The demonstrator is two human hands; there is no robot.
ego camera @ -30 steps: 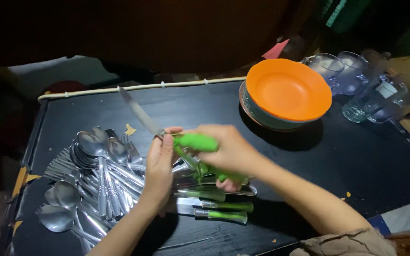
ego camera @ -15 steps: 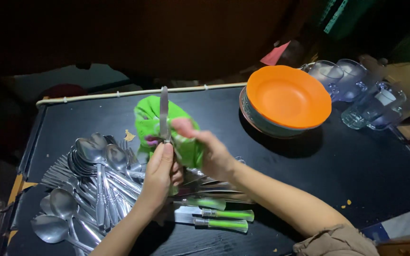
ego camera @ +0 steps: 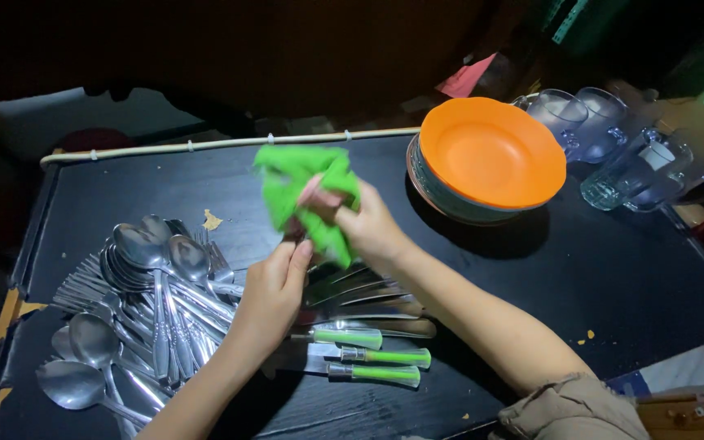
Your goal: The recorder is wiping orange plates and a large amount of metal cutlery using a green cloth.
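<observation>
Moved: since half a second ago the green cloth (ego camera: 307, 191) has slid up over the knife blade, which stood bare and upright then; now the blade is wrapped and out of sight.
Right hand: the right hand (ego camera: 364, 224) is clenched around the cloth, pinching it onto the hidden blade.
Left hand: the left hand (ego camera: 275, 289) is closed on the knife's lower end, just beneath the cloth; the handle itself cannot be seen.
Knife: held above the bench (ego camera: 613, 269), between the two hands.
Wiped or waiting: three green-handled knives (ego camera: 376, 358) lie side by side near the front edge; more blades lie behind them.
Spoons and forks: a heap of spoons (ego camera: 148, 277) and forks lies to the left.
Judged progress: one knife in mid-wipe, much cutlery around it.
Further back: orange bowl (ego camera: 490, 155) on stacked plates, glass mugs (ego camera: 613, 147) beside it.
</observation>
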